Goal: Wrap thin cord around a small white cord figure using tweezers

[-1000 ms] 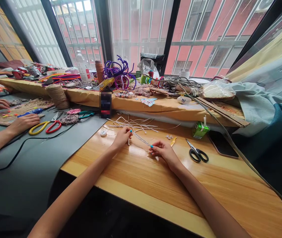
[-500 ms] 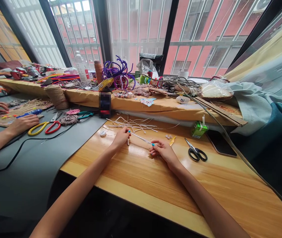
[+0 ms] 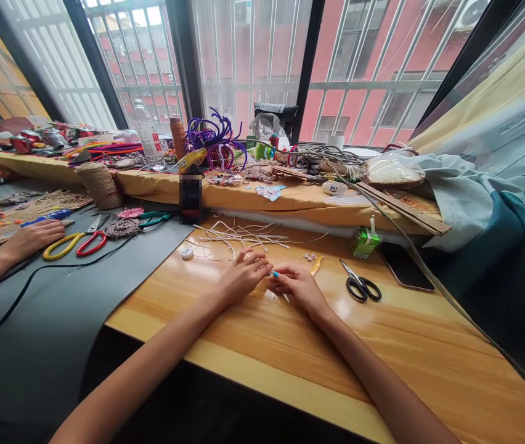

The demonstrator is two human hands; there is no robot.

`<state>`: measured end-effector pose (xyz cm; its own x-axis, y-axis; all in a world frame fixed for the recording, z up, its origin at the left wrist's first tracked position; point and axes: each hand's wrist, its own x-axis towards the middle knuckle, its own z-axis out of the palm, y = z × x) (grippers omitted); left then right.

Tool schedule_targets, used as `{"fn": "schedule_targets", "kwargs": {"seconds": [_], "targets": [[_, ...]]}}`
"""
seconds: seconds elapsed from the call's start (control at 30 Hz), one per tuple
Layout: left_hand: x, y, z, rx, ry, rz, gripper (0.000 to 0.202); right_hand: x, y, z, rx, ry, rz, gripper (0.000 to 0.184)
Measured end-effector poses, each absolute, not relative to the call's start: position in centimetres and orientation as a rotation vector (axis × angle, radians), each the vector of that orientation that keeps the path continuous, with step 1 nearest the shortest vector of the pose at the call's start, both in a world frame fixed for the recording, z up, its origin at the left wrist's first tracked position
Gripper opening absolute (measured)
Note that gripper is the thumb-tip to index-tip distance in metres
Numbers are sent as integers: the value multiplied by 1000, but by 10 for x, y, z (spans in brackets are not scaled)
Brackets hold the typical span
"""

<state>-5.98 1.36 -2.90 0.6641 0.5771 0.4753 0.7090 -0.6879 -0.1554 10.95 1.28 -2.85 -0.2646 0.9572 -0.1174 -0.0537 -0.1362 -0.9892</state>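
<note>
In the head view my left hand (image 3: pixel 245 274) and my right hand (image 3: pixel 297 285) meet over the wooden table, fingertips almost touching. Both are closed in a pinch on a thin white cord, which the fingers now mostly hide. Beyond my left hand lies a loose tangle of white cords (image 3: pixel 244 233). A small white round case (image 3: pixel 187 253) sits to the left of it. To the right of my right hand are several small pale beads or rings (image 3: pixel 309 256), a yellow tool (image 3: pixel 317 265) and black-handled scissors (image 3: pixel 359 285).
A green drink carton (image 3: pixel 365 243) and a phone (image 3: pixel 405 266) stand at the right, near a long grey cable. A cloth-covered ledge (image 3: pixel 235 196) crowded with craft materials runs behind. On the grey table to the left, a co-worker's hand (image 3: pixel 36 237) rests near red-and-yellow-handled scissors (image 3: pixel 91 243).
My left hand has moved right and slightly down to meet my right hand. The white cord stretched between them is now mostly out of sight. The view has shifted slightly.
</note>
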Motion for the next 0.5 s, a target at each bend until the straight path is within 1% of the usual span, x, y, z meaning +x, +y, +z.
{"fn": "schedule_targets", "kwargs": {"seconds": [0.13, 0.33, 0.5], "targets": [[-61, 16, -29, -2533, -1003, -564, 22, 109, 10, -26, -1090, -1294, 1538, 24], [-58, 15, -28, -2501, -1048, -819, 24, 105, 5, -23, -906, -1239, 1460, 30], [-48, 11, -31, -2521, -1089, -934, 24, 101, 4, -24, -879, -1139, 1416, 23]]}}
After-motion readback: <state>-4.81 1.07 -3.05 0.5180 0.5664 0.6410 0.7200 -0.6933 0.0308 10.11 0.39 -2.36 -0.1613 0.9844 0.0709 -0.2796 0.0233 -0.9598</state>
